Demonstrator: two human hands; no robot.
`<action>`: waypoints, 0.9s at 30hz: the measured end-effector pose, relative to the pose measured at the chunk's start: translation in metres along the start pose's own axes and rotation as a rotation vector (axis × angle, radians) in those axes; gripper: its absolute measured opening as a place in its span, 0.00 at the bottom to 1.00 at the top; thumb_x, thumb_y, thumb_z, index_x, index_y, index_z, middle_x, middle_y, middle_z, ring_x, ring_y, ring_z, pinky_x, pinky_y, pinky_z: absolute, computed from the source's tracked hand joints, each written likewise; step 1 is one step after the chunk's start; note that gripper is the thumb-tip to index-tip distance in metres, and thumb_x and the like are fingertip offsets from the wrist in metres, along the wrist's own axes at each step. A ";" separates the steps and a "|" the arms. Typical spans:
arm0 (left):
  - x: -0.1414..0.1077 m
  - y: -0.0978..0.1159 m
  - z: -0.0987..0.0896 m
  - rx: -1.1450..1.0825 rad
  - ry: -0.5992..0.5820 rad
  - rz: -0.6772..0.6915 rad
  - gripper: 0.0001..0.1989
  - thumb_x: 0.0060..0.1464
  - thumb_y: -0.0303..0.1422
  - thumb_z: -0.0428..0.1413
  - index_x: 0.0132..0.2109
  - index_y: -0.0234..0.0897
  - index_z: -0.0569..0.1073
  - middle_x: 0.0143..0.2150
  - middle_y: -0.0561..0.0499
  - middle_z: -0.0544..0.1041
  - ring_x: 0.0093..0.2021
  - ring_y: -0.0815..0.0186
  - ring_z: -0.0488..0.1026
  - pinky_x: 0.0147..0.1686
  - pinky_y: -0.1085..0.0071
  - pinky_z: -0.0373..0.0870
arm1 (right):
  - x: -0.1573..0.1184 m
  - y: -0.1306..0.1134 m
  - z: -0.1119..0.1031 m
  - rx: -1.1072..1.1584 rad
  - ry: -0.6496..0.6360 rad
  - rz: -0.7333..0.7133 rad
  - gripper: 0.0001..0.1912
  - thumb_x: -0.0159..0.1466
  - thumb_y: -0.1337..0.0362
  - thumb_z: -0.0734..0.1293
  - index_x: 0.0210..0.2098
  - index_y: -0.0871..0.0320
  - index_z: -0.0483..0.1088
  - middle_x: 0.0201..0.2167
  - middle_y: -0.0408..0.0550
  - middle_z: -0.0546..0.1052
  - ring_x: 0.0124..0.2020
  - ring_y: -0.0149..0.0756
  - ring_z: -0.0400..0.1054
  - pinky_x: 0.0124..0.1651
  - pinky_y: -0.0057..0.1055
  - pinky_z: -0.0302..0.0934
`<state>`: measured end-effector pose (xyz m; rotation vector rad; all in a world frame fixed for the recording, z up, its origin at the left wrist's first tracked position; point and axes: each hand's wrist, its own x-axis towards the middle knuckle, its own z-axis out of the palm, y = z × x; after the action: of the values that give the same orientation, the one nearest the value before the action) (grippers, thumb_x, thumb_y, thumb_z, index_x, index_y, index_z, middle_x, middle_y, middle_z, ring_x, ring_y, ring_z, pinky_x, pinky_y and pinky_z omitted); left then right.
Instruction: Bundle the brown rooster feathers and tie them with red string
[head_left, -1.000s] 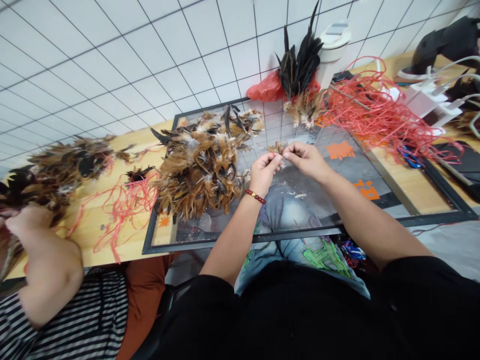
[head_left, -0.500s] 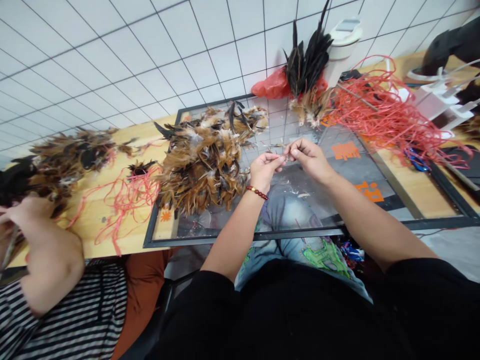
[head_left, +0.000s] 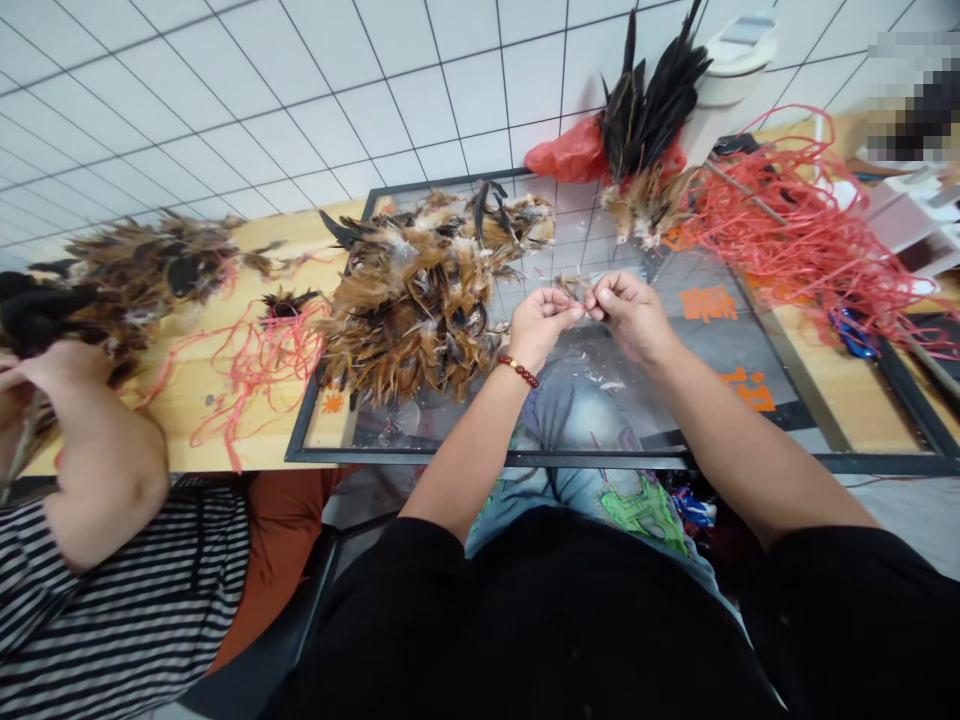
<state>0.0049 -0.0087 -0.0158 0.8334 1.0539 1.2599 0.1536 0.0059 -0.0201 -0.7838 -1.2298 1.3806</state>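
My left hand [head_left: 538, 328], with a red bead bracelet [head_left: 518, 371] at the wrist, and my right hand [head_left: 628, 312] meet fingertip to fingertip above the glass panel [head_left: 645, 400]. Both are closed in a pinch. Between them is a small brownish feather piece [head_left: 574, 288], its tip showing just beyond the fingers; thin reddish strands show at the left fingertips. A large heap of brown feathers [head_left: 420, 310] lies just left of my left hand. Behind my right hand stand long black feathers [head_left: 645, 110] above a brown feather bunch [head_left: 649, 205].
A tangle of pink-red string [head_left: 802, 220] covers the right side, near a white device [head_left: 739, 60]. More string [head_left: 262, 370] and feathers [head_left: 165, 260] lie left. At far left is another person's arm [head_left: 105, 440]. The glass has a black frame [head_left: 480, 459].
The view has shifted, so most things appear moved slightly. A brownish feather piece now shows more clearly beyond my fingertips. Both hands stay pinched together.
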 end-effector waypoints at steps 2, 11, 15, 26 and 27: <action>0.003 -0.001 -0.002 0.034 -0.009 0.039 0.18 0.42 0.19 0.69 0.31 0.37 0.67 0.28 0.56 0.78 0.31 0.71 0.77 0.39 0.72 0.70 | 0.001 0.001 0.001 0.010 0.011 0.013 0.26 0.53 0.43 0.80 0.28 0.54 0.66 0.26 0.41 0.73 0.25 0.28 0.61 0.31 0.29 0.61; 0.009 -0.019 -0.008 0.477 -0.021 0.336 0.16 0.48 0.14 0.58 0.35 0.40 0.65 0.30 0.58 0.75 0.32 0.73 0.74 0.39 0.76 0.68 | 0.007 0.014 -0.010 -0.380 0.120 -0.117 0.17 0.58 0.49 0.76 0.34 0.55 0.76 0.27 0.43 0.77 0.27 0.31 0.67 0.33 0.31 0.63; 0.005 -0.019 -0.009 0.536 -0.002 0.366 0.17 0.49 0.14 0.57 0.37 0.41 0.64 0.31 0.58 0.76 0.32 0.72 0.76 0.38 0.75 0.70 | 0.005 0.017 -0.011 -0.592 0.056 -0.139 0.10 0.61 0.57 0.71 0.35 0.56 0.78 0.33 0.47 0.81 0.35 0.38 0.72 0.43 0.36 0.66; 0.002 -0.017 -0.008 0.628 0.083 0.419 0.14 0.52 0.18 0.59 0.36 0.41 0.66 0.30 0.57 0.76 0.30 0.71 0.77 0.35 0.75 0.69 | 0.003 0.002 -0.005 -0.874 -0.069 -0.039 0.09 0.61 0.66 0.65 0.31 0.58 0.78 0.29 0.47 0.79 0.31 0.36 0.68 0.39 0.34 0.60; 0.001 -0.017 -0.008 0.644 0.088 0.427 0.14 0.52 0.18 0.59 0.36 0.41 0.66 0.29 0.57 0.76 0.30 0.71 0.77 0.35 0.75 0.69 | 0.003 0.002 -0.005 -0.886 -0.066 -0.028 0.09 0.60 0.66 0.65 0.31 0.58 0.79 0.28 0.47 0.79 0.30 0.36 0.68 0.38 0.33 0.59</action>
<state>0.0028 -0.0106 -0.0342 1.5675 1.4329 1.3241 0.1567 0.0102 -0.0227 -1.3093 -1.9227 0.7967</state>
